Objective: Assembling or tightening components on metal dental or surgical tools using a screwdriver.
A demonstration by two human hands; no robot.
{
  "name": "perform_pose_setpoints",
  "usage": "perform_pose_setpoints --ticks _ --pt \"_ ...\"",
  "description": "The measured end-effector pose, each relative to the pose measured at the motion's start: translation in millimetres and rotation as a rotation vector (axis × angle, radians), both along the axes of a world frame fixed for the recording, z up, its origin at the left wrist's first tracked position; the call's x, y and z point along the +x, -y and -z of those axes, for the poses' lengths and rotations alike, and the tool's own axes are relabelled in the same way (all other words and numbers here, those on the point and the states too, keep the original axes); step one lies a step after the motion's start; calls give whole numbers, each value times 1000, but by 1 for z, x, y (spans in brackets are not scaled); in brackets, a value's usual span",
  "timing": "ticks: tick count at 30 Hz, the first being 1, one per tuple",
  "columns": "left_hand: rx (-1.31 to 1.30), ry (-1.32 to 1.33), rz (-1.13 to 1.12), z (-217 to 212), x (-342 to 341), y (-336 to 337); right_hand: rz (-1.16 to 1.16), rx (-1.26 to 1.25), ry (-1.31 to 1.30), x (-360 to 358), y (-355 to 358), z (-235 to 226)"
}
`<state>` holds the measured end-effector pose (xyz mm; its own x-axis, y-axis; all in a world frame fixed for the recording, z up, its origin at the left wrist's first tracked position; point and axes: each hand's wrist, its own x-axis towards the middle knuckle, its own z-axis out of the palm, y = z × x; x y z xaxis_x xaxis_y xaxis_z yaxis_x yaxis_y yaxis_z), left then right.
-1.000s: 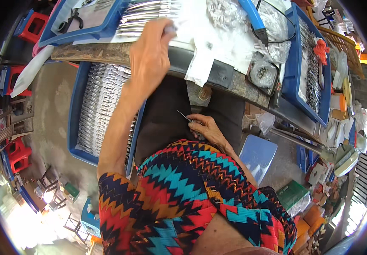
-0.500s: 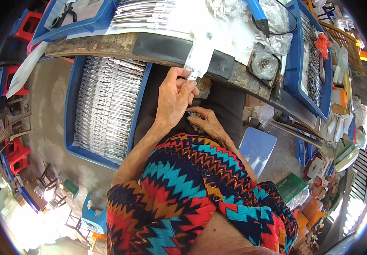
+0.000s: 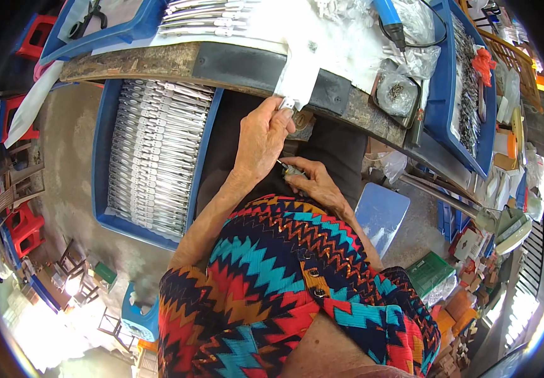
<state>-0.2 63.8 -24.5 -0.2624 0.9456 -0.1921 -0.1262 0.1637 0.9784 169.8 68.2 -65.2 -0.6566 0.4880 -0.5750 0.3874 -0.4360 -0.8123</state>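
Observation:
At the bench edge, my left hand (image 3: 260, 138) pinches a small silver metal piece (image 3: 288, 104) between thumb and fingers. The piece rests against the end of a narrow white-covered support (image 3: 300, 77) that juts over the edge. Lower and to the right, above my lap, my right hand (image 3: 315, 183) is closed around a small tool-like object (image 3: 292, 171) with a thin dark tip pointing left. Its kind is mostly hidden by the fingers. To the left of my legs, a blue crate (image 3: 98, 183) holds rows of slim silver metal strips (image 3: 155, 157).
The wooden bench edge (image 3: 140, 62) runs across in front of me. More silver strips (image 3: 206, 17) lie on it. A blue electric screwdriver (image 3: 390, 22) hangs above a small tray of screws (image 3: 401, 93). A blue bin (image 3: 439, 116) stands right; a blue stool (image 3: 382, 214) sits beside me.
My left hand has moved slightly up and right with the metal piece, closer to the support. My right hand has shifted a little to the right, and the view has tilted slightly.

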Motion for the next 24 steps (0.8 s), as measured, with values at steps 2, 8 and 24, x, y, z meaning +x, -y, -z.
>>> perform_pose_setpoints --ticks 2,8,24 --pt "-14 -17 -3 2 1 -1 17 40 -5 5 -3 -12" --pt "-11 -143 -61 7 6 -1 218 67 -79 20 -17 -60" --pt "106 -531 -138 4 13 -4 226 430 -5 -3 -33 -77"
